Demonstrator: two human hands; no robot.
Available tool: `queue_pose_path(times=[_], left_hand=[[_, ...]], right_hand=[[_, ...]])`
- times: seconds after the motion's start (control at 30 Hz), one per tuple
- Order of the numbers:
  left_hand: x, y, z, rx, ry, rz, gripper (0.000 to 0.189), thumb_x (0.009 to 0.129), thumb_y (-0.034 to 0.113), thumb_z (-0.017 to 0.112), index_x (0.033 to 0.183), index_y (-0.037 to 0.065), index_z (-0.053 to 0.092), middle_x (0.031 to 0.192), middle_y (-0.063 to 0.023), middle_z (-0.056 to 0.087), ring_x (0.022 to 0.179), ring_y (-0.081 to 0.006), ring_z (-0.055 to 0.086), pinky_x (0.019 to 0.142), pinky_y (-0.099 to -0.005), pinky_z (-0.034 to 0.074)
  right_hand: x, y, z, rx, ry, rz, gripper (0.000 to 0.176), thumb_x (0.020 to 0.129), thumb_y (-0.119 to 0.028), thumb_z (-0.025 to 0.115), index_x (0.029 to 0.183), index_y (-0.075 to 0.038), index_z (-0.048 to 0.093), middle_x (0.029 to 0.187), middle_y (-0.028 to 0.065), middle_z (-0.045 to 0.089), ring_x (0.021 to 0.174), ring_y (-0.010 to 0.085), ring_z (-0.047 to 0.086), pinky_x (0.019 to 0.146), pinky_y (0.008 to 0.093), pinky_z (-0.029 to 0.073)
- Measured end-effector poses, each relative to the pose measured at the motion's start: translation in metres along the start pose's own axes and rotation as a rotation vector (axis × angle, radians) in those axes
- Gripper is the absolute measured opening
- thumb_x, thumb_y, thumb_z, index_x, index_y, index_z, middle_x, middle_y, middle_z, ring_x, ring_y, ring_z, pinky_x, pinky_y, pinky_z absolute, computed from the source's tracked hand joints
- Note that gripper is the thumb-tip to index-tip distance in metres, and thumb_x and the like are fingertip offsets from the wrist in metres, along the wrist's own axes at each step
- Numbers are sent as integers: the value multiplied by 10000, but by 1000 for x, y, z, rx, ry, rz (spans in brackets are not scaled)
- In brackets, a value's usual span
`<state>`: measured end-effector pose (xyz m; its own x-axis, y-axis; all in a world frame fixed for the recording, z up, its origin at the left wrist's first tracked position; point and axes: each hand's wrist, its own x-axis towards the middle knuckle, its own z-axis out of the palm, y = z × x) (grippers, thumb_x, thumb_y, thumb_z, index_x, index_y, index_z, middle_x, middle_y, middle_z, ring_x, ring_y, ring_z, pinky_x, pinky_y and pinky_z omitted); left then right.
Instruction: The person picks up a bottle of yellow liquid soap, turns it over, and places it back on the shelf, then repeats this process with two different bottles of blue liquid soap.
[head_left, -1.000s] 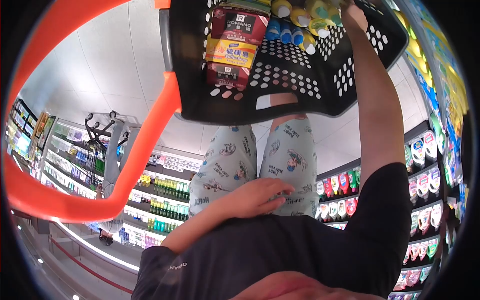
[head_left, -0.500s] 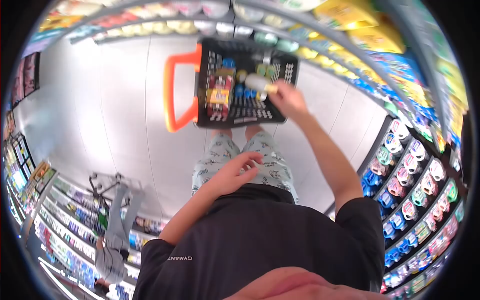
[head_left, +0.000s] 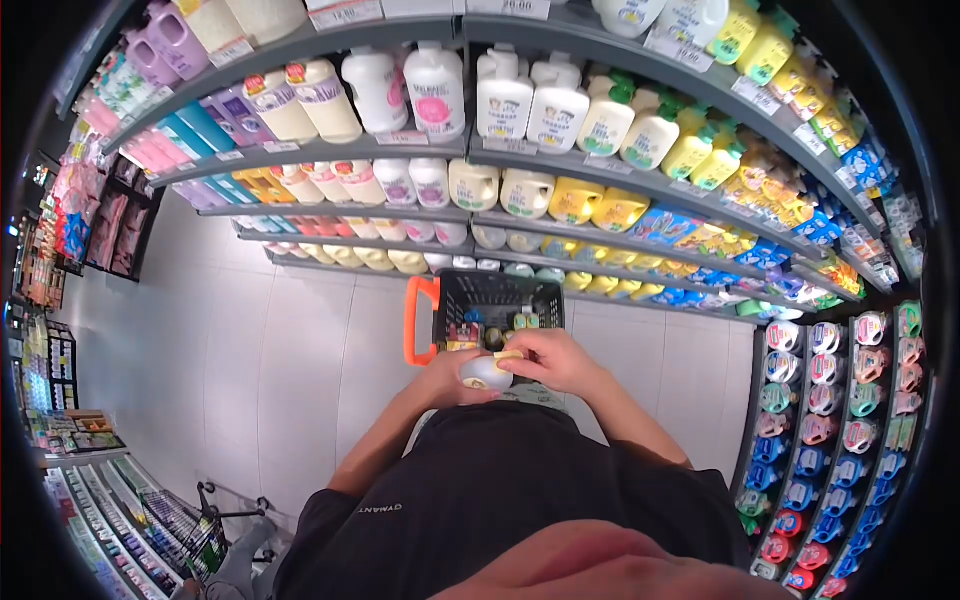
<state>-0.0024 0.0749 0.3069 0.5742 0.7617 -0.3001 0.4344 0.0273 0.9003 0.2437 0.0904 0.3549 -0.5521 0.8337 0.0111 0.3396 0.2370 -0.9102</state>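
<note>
A white bottle (head_left: 487, 374) with a pale yellow cap (head_left: 508, 355) is held close in front of my body. My left hand (head_left: 447, 377) wraps around the bottle from the left. The fingers of my right hand (head_left: 556, 360) are closed on the cap. Just beyond my hands is a black shopping basket (head_left: 549, 291) with an orange handle (head_left: 412, 318) at its left. Inside it are red-and-yellow packages (head_left: 463, 334) and several small items, partly covered by my hands.
Ahead, long shelves (head_left: 400, 138) carry white, yellow and purple bottles with price tags. A rack of colourful containers (head_left: 822, 400) stands at the right. At lower left are a shopping cart (head_left: 208, 540) and part of another person (head_left: 250, 555). Pale floor tiles (head_left: 300, 350) spread around the basket.
The bottle has come up out of the basket in my right hand, closer to my body. My left hand has moved from near my waist and taken hold of it. The view has tilted up.
</note>
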Motion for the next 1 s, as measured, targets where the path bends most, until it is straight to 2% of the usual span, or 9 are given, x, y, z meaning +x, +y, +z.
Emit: queue_pose_path(times=[0.13, 0.17, 0.27, 0.37, 0.47, 0.63, 0.83, 0.97, 1.0], left_hand=[[-6, 10, -1, -16, 42, 107, 613, 748, 397, 869, 1210, 49, 664, 1019, -136, 729, 946, -288, 718, 832, -373, 546], [-10, 17, -3, -8, 38, 79, 569, 748, 302, 883, 1209, 45, 668, 1021, -88, 732, 935, -184, 704, 838, -338, 550], [-15, 27, -6, 0, 80, 181, 547, 757, 270, 880, 1209, 46, 668, 1021, -81, 732, 925, -176, 704, 837, -332, 551], [-19, 29, -4, -1, 116, 166, 541, 760, 240, 879, 1216, 47, 661, 1018, -74, 732, 919, -167, 702, 831, -323, 552], [-24, 42, -2, -64, 155, 181, 537, 775, 343, 856, 1174, 34, 671, 996, -136, 736, 923, -265, 728, 820, -362, 553], [-23, 44, -1, -74, 164, 139, 530, 774, 334, 859, 1170, 36, 671, 998, -123, 739, 925, -244, 728, 820, -348, 554], [-24, 58, -14, -66, 184, 93, 535, 781, 320, 863, 1185, 33, 661, 1010, -93, 728, 926, -198, 703, 836, -336, 547], [-14, 50, -21, -323, 223, 105, 563, 793, 239, 871, 1242, 22, 611, 1089, -58, 693, 977, -154, 667, 860, -320, 540], [-11, 50, -22, -305, 229, 142, 568, 802, 217, 866, 1261, 21, 595, 1114, -61, 684, 998, -154, 661, 875, -321, 537]], right_hand=[[-3, -25, 1, -40, 116, -76, 191, 917, -207, 761, 881, -40, 675, 661, 43, 567, 583, 125, 530, 541, 295, 419], [-4, -28, 1, -48, 130, -76, 188, 917, -201, 760, 875, -40, 674, 658, 41, 562, 577, 121, 520, 536, 292, 413], [-5, -34, 3, -46, 166, -75, 184, 918, -190, 757, 858, -39, 670, 651, 33, 553, 564, 107, 499, 525, 285, 400], [-4, -41, 6, -27, 201, -83, 218, 915, -216, 758, 829, -44, 655, 640, 39, 555, 549, 120, 501, 516, 293, 396], [-1, -46, 6, -55, 238, -112, 278, 909, -270, 758, 794, -51, 632, 622, 61, 556, 525, 162, 513, 507, 313, 396], [1, -43, 6, -33, 254, -125, 279, 914, -269, 754, 805, -50, 620, 612, 49, 552, 530, 141, 510, 508, 309, 396], [1, -43, -1, 175, 196, 23, 263, 892, -247, 788, 1001, -34, 679, 733, 3, 621, 643, 94, 560, 592, 278, 463], [-3, -20, 2, 68, 70, -17, 333, 939, -188, 751, 1190, -11, 621, 979, 16, 669, 836, 67, 614, 662, 241, 503], [-6, -13, 4, 201, 35, 100, 351, 941, -210, 750, 1206, -15, 627, 1002, 22, 674, 851, 74, 622, 679, 250, 512]])
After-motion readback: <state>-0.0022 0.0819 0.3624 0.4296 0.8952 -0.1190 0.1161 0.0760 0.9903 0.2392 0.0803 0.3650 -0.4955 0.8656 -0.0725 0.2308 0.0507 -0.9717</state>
